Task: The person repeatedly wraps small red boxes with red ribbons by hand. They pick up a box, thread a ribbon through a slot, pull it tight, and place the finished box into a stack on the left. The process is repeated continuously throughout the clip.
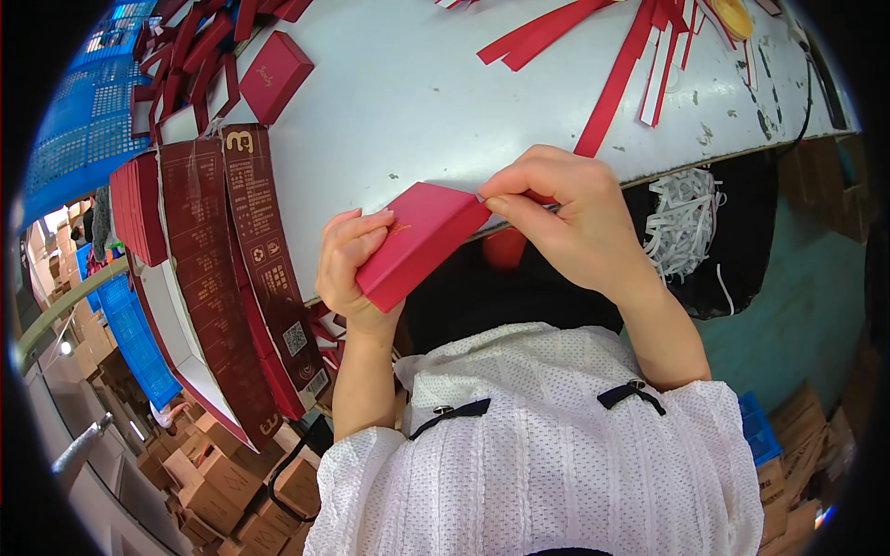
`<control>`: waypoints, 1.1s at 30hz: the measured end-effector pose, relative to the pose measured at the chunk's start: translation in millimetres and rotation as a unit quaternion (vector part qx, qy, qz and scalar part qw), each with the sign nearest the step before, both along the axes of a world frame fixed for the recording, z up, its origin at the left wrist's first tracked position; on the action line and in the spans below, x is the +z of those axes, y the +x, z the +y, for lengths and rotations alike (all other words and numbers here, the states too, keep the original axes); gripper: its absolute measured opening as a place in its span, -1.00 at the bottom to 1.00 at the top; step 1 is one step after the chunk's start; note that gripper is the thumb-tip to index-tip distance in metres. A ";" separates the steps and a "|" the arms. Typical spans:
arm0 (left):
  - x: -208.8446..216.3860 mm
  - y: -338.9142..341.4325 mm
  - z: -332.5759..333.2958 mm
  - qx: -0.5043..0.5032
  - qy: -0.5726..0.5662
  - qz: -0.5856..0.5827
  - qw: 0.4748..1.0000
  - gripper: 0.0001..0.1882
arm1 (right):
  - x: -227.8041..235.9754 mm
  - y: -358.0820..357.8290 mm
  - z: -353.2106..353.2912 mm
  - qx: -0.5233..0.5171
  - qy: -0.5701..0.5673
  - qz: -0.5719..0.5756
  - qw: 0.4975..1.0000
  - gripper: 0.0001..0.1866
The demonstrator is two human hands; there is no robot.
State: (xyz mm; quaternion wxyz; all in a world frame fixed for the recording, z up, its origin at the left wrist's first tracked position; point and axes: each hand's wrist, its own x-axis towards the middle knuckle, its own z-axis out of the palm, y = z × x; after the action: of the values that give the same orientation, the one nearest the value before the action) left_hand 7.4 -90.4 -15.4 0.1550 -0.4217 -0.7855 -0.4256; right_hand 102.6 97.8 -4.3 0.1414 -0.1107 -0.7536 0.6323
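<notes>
A small red lidded box (417, 243) with gold lettering on top is held tilted over the table's near edge. My left hand (357, 264) is wrapped round its left end, thumb and fingers on opposite sides. At the box's right corner, my right hand (570, 218) is closed in a pinch, thumb against forefinger. A bit of red shows between those fingers, but what they grip is mostly hidden. Just beyond the right hand lies a long red strip (612, 107), its near end passing behind the knuckles.
More red strips (547, 35), some showing white sides, fan out at the far right beside a yellow tape roll (732, 17). Red boxes (275, 76) pile up at the far left. Dark red cartons (209, 269) stand left; a black bag of white paper shreds (684, 222) hangs right.
</notes>
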 end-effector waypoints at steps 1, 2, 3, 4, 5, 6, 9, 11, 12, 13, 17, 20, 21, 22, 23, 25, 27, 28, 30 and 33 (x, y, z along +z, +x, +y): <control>-0.9 0.5 1.2 -0.001 0.008 -0.008 1.000 -0.90 | 3.0 1.2 0.7 0.000 0.004 -0.003 1.000 -0.93; -1.5 0.8 1.8 -0.001 0.017 -0.016 1.000 -0.90 | 4.9 1.9 0.6 -0.006 0.001 0.002 1.000 -0.93; -2.5 0.8 1.9 -0.001 0.022 -0.022 1.000 -0.91 | 6.4 2.8 0.6 -0.013 0.000 0.006 1.000 -0.93; -3.8 0.9 1.8 0.000 0.028 -0.028 0.999 -0.91 | 8.1 3.7 1.0 -0.020 -0.002 0.010 1.000 -0.93; -4.8 0.9 1.7 0.000 0.033 -0.035 0.999 -0.92 | 10.9 4.6 2.3 -0.022 0.005 0.016 1.000 -0.93; -4.9 1.1 1.6 0.001 0.029 -0.032 0.999 -0.92 | 14.1 5.9 3.8 -0.023 0.011 0.022 0.999 -0.92; -4.9 1.1 1.3 0.001 0.026 -0.031 0.999 -0.92 | 13.6 5.0 3.8 -0.021 0.011 0.022 0.999 -0.92; -6.0 1.3 0.5 -0.003 0.034 -0.039 0.999 -0.92 | 11.3 2.5 2.3 -0.018 -0.006 0.010 1.000 -0.92; -6.7 1.5 0.5 -0.003 0.037 -0.045 0.998 -0.92 | 9.4 0.9 0.2 -0.015 -0.020 0.001 1.000 -0.93; -7.5 1.9 0.6 -0.004 0.040 -0.051 0.998 -0.92 | 8.2 0.0 -0.7 -0.013 -0.035 -0.008 0.999 -0.93; -11.1 1.7 -0.6 0.000 0.045 -0.061 0.997 -0.93 | 4.6 0.0 0.3 0.030 -0.124 -0.055 0.990 -0.94; -22.4 -4.0 -11.4 -0.028 0.062 -0.119 0.991 -0.83 | 7.0 -4.4 -0.5 0.056 -0.226 -0.093 0.968 -0.94; -22.1 -4.5 -7.8 -0.007 0.094 -0.147 0.985 -0.79 | 7.5 -6.3 -2.9 0.049 -0.233 -0.085 0.968 -0.94; -19.0 -4.1 -1.4 0.014 0.126 -0.174 0.977 -0.74 | 8.1 -7.8 -5.2 0.042 -0.239 -0.077 0.967 -0.94; -14.5 -4.8 3.7 0.036 0.158 -0.200 0.966 -0.70 | 8.6 -8.3 -7.9 0.026 -0.229 -0.068 0.971 -0.94; 9.4 -13.3 7.5 0.128 -0.029 0.078 0.988 -0.54 | 10.1 -9.0 -10.9 -0.012 -0.210 -0.049 0.976 -0.94; 49.7 -6.5 9.6 0.181 -0.240 0.305 0.904 -0.48 | 9.5 -10.5 -15.2 -0.011 -0.198 -0.044 0.979 -0.91; 62.1 4.5 19.0 0.127 -0.312 0.290 0.896 -0.42 | 9.6 -10.7 -18.9 -0.003 -0.193 -0.043 0.980 -0.89; 59.5 -0.3 29.7 0.035 -0.385 0.192 0.902 -0.64 | 10.6 -11.0 -23.7 -0.010 -0.211 -0.039 0.977 -0.86; 42.5 -11.7 27.0 -0.004 -0.350 0.161 0.923 -0.83 | 18.5 -9.7 -25.3 0.005 -0.251 -0.032 0.967 -0.82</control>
State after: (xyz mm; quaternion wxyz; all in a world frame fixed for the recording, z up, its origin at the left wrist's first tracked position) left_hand -4.3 -63.4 27.1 0.1200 -0.5151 -0.8471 -0.0505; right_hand 92.9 72.5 14.1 0.0818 -0.1589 -0.5756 0.7980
